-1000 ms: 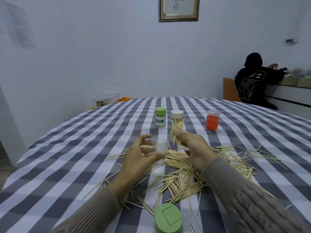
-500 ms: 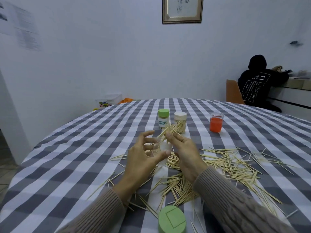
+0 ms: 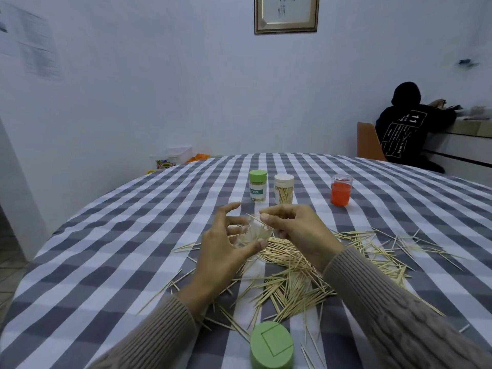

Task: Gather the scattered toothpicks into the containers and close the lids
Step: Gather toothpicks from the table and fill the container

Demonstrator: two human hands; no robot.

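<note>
two lidded jars (image 3: 257, 189) hold toothpicks; left hand (image 3: 222, 250) grips a clear container (image 3: 254, 233).

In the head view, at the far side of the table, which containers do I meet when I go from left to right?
Green-lidded clear toothpick jar with a label → white-lidded clear jar of toothpicks → clear plastic cup with orange contents.

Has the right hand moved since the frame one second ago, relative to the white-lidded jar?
Yes. The right hand has lifted off the toothpick pile and shifted left toward the clear container, its fingertips now left of the white-lidded jar.
</note>
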